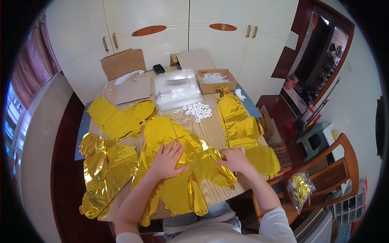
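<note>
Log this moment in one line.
left hand: flat on central gold foil | right hand: curled at foil's right side | white rings: clustered beyond foil

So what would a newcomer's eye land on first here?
Probably the shiny gold foil spread across the table, with the left hand flat on its middle piece and the right hand at that piece's right edge. Next, the white rings clustered beyond it, in front of the clear plastic.

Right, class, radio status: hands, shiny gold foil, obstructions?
Left hand spread flat on central shiny gold foil piece. Right hand curled at its right edge. Beyond it, small round white rings.
</note>
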A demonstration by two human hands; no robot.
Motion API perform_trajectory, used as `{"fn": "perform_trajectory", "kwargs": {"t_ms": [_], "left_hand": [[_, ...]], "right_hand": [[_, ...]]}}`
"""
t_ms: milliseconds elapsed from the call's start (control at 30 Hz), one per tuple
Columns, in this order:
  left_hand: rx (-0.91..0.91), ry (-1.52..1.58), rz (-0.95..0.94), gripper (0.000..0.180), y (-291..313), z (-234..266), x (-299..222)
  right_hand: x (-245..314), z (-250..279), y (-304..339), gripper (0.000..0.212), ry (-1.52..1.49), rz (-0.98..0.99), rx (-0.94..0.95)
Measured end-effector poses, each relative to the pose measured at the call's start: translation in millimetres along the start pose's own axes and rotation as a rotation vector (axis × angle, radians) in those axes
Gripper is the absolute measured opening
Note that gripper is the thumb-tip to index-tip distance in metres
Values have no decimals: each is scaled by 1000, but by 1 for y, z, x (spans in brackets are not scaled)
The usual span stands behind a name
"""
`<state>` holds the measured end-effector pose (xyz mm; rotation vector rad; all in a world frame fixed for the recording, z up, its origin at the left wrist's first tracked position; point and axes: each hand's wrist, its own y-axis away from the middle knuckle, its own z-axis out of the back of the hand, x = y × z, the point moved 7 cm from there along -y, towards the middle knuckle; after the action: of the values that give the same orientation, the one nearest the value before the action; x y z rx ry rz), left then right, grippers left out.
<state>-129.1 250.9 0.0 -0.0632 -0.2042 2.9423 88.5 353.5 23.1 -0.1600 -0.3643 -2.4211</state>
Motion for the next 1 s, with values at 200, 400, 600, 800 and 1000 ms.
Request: {"fn": "perform_trajectory", "kwargs": {"t_ms": [200,400,600,800,1000], "left_hand": [[-15,23,15,89,1,-2,2],[-20,223,71,67,-1,-5,11],[-179,769,269,44,-5,-4,38],[-191,867,223,26,-10,2,40],[-301,856,257,20,0,-1,44]], "right_hand": [[20,31,32,31,-372,87,17],[81,34,53,27,-573,289,-179],[139,-11,41,30,-577,438,-40],[160,-34,35,32,-463,454,-50],[143,-11,38,30,-570,444,-119]]}}
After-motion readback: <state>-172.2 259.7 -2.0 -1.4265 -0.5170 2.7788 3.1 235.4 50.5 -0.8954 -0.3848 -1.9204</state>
